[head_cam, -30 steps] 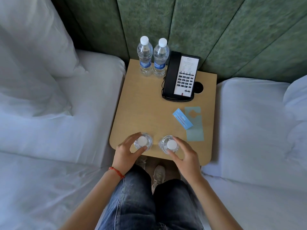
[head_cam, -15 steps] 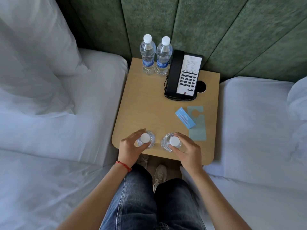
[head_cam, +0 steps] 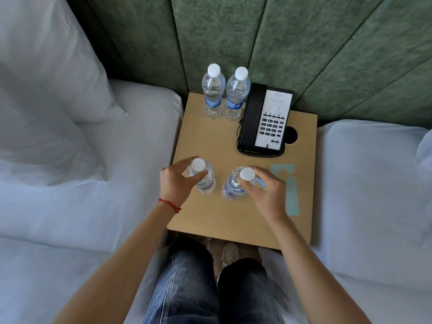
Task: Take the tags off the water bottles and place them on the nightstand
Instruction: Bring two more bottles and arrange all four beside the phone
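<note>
My left hand (head_cam: 175, 181) grips a clear water bottle (head_cam: 203, 177) with a white cap near the middle of the wooden nightstand (head_cam: 205, 141). A second bottle (head_cam: 233, 185), beside it on the right, is held by my right hand (head_cam: 266, 192), fingers curled round its neck. A pale teal tag (head_cam: 292, 195) lies flat on the nightstand just right of my right hand. A blue tag (head_cam: 261, 182) shows only as a sliver behind my right fingers. Two more bottles (head_cam: 223, 94) with blue labels stand side by side at the back edge.
A black desk phone (head_cam: 264, 120) with a coiled cord sits at the back right, next to a round black cable hole (head_cam: 292, 134). White beds (head_cam: 131, 141) flank the nightstand on both sides. A green padded headboard (head_cam: 280, 43) rises behind. My jeans-clad knees are below the front edge.
Both hands have carried their bottles away from the front edge toward the middle of the nightstand. My right hand now covers most of the blue tag.
</note>
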A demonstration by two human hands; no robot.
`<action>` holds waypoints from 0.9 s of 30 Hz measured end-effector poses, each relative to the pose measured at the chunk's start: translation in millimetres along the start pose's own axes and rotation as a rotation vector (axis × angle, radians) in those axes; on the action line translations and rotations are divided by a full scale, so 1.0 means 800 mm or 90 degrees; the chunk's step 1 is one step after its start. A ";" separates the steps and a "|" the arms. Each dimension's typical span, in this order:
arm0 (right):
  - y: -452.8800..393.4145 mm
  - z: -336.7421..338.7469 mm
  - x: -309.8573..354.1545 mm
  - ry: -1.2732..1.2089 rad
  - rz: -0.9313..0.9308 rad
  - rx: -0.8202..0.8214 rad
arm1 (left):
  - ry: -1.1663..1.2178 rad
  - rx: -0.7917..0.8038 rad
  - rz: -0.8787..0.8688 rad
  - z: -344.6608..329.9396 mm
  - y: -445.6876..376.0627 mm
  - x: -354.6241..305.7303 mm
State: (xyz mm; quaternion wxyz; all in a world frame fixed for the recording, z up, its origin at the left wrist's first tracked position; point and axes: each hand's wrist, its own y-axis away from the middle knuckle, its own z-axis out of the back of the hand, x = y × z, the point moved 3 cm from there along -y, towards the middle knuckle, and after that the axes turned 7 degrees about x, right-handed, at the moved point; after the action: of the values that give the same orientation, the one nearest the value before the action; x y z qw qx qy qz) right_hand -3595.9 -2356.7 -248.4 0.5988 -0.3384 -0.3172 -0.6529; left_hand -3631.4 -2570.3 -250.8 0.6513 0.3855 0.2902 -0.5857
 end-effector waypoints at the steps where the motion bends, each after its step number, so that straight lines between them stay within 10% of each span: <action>1: -0.014 -0.002 0.003 -0.006 0.002 -0.006 | -0.002 0.001 -0.006 0.002 -0.014 -0.003; 27: -0.226 -0.024 -0.001 -0.045 0.014 0.045 | 0.009 0.137 -0.095 -0.020 -0.235 -0.027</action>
State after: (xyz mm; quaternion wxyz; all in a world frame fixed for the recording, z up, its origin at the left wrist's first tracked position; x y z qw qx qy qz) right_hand -3776.9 -2356.9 -261.8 0.6057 -0.3436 -0.3572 -0.6225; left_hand -3818.7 -2548.2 -272.1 0.5584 0.4346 0.2581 -0.6578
